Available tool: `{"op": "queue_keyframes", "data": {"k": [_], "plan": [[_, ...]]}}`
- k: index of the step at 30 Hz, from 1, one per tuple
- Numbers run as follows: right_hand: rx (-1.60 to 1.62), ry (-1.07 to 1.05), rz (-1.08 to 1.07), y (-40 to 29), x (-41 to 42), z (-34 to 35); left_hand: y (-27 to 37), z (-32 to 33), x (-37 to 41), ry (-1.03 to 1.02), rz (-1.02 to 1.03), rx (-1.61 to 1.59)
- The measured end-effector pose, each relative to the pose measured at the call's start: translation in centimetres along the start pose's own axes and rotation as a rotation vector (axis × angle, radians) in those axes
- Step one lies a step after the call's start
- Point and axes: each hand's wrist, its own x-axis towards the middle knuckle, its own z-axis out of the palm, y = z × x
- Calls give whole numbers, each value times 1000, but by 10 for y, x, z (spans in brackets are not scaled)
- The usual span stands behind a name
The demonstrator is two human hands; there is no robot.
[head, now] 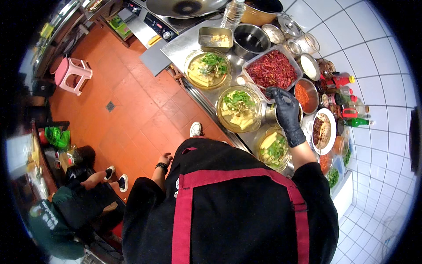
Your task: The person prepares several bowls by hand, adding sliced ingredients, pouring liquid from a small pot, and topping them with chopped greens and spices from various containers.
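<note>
My right hand, in a black glove, is over a metal pot, with bent fingers near the corner of a clear plastic tub of dried red chillies. Whether those fingers grip anything cannot be made out. My bare left hand hangs at my side over the floor, loosely curled and holding nothing. A glass bowl of pale cut strips and chopped greens stands left of the gloved hand. Similar bowls stand behind it and nearer my body.
A wok sits on the far cooker. Seasoning bottles line the tiled wall, beside a white dish and a bowl of red chilli flakes. On the tiled floor stands a pink stool. A person is at lower left.
</note>
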Motion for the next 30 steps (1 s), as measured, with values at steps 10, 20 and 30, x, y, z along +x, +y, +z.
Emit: {"op": "queue_keyframes", "data": {"k": [10,20,30], "plan": [[-603,-76,-510,17,-76,-14,54,9,-4,-31,-16,204],[260,206,208,28,-83,-8,68,11,-10,-40,86,241],[323,634,95,87,11,-135,67,22,8,-134,233,132]]}}
